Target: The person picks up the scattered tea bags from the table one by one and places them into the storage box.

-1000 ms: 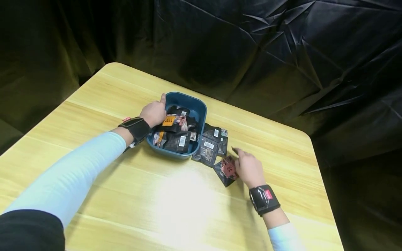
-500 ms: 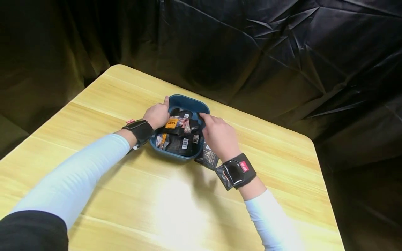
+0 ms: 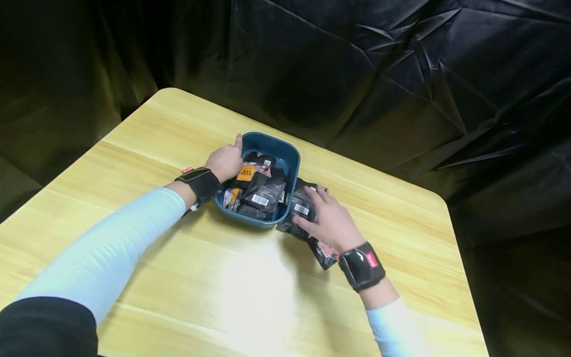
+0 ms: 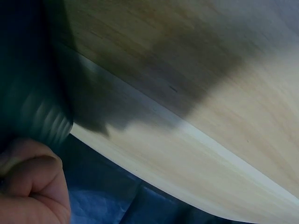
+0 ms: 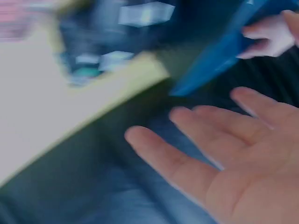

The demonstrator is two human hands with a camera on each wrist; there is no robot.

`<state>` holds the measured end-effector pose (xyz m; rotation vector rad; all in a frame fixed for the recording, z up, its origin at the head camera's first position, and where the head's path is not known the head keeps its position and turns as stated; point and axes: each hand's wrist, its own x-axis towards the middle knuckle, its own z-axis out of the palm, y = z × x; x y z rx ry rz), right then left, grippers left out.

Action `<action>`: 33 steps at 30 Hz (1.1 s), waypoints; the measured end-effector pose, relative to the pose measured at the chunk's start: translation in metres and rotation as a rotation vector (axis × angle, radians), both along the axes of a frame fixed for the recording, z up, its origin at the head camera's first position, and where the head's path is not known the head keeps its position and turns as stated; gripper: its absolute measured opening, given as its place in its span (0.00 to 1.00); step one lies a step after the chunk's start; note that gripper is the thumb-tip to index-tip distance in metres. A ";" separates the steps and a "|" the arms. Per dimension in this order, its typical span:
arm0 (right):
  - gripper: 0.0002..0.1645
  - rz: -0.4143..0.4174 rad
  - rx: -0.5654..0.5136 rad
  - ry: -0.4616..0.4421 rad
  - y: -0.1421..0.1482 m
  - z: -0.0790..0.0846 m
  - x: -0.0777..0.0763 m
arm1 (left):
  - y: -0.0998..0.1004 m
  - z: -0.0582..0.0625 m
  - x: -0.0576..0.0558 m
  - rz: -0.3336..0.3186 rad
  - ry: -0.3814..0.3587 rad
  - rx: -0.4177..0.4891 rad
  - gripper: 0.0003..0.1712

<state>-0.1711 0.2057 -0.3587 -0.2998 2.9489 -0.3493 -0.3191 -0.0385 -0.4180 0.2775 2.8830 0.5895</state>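
In the head view, the left hand grips the rim of the deep, rounded blue plastic bin, which holds flat black foil packets; the right hand, fingers spread around nothing, is over the overlapping black foil packets just beside it on the pale wooden surface. The left wrist view shows curled fingers by the bin's dark wall (their exact hold is hidden). The right wrist view, blurred, shows the empty palm; a careless pinch could lift 2 overlapped packets together, or drop 1.
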 end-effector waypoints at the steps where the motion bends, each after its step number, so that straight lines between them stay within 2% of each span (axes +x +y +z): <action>1: 0.48 -0.040 0.017 -0.018 0.010 -0.008 0.006 | 0.001 0.000 -0.001 0.001 -0.001 -0.002 0.41; 4: 0.52 -0.132 0.091 -0.099 0.034 -0.032 0.024 | 0.001 -0.001 -0.002 0.004 0.001 -0.009 0.41; 7: 0.53 -0.148 0.151 -0.117 0.045 -0.052 0.036 | -0.001 -0.001 -0.003 -0.001 0.002 -0.007 0.41; 9: 0.48 -0.103 0.203 -0.074 0.047 -0.061 0.041 | -0.004 0.000 -0.003 -0.002 0.000 -0.003 0.41; 13: 0.33 -0.018 0.263 0.133 0.046 -0.068 0.043 | -0.009 -0.001 -0.002 -0.003 0.005 -0.001 0.41; 16: 0.24 -0.047 0.195 0.252 0.041 -0.052 0.034 | -0.011 -0.003 -0.003 -0.005 0.005 -0.006 0.41; 19: 0.22 -0.075 0.084 0.354 0.027 -0.018 0.018 | -0.012 -0.003 -0.004 0.001 0.000 -0.009 0.41; 22: 0.22 -0.027 0.052 0.478 0.004 0.014 -0.001 | -0.013 -0.002 -0.003 0.012 -0.006 -0.015 0.40; 24: 0.23 -0.004 0.044 0.494 -0.012 0.031 -0.012 | -0.013 -0.003 -0.002 0.014 -0.003 -0.018 0.40; 27: 0.24 0.025 0.046 0.509 -0.031 0.047 -0.026 | -0.012 -0.005 -0.002 0.011 0.001 -0.016 0.40; 31: 0.26 0.063 0.064 0.506 -0.048 0.056 -0.038 | -0.012 -0.008 -0.002 0.008 0.010 -0.006 0.41; 33: 0.31 0.089 0.082 0.471 -0.053 0.057 -0.042 | -0.012 -0.008 -0.002 0.006 0.014 -0.001 0.41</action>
